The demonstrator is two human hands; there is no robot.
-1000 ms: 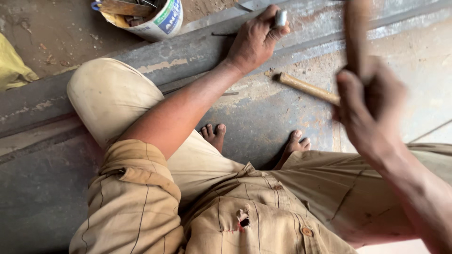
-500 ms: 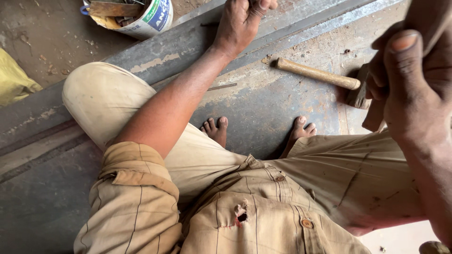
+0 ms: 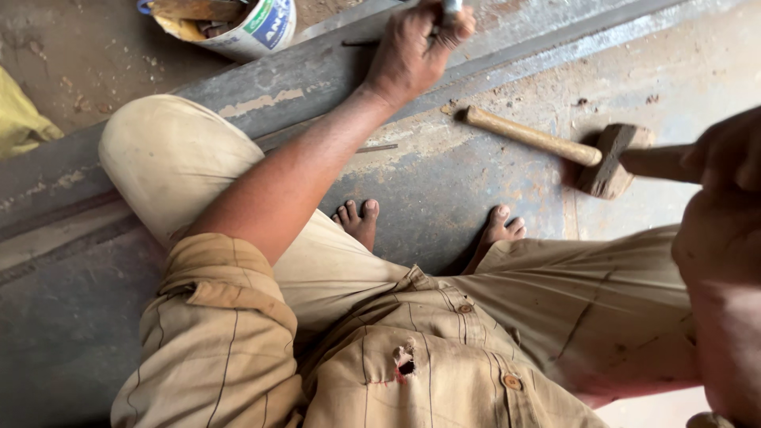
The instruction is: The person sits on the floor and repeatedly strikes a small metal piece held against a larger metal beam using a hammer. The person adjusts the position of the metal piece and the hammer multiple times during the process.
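Observation:
I squat barefoot on a rusty steel plate (image 3: 444, 190). My left hand (image 3: 412, 55) reaches forward to a raised steel strip (image 3: 317, 79) and is shut on a short metal punch (image 3: 452, 9) at the top edge. My right hand (image 3: 725, 166), close to the camera at the right, grips a wooden handle (image 3: 658, 162) that points left to a blocky hammer head (image 3: 610, 158). A second wooden handle (image 3: 527, 136) lies on the plate and meets the same head. I cannot tell which handle the head belongs to.
A tin can (image 3: 254, 32) holding tools stands at the top, left of my left hand. A yellow cloth (image 3: 20, 119) lies at the left edge. My bare feet (image 3: 361, 218) rest on the plate between my knees.
My right hand came down from a raised position to the level of the hammer head. The view shifted slightly left. My left hand stayed on the punch at the strip.

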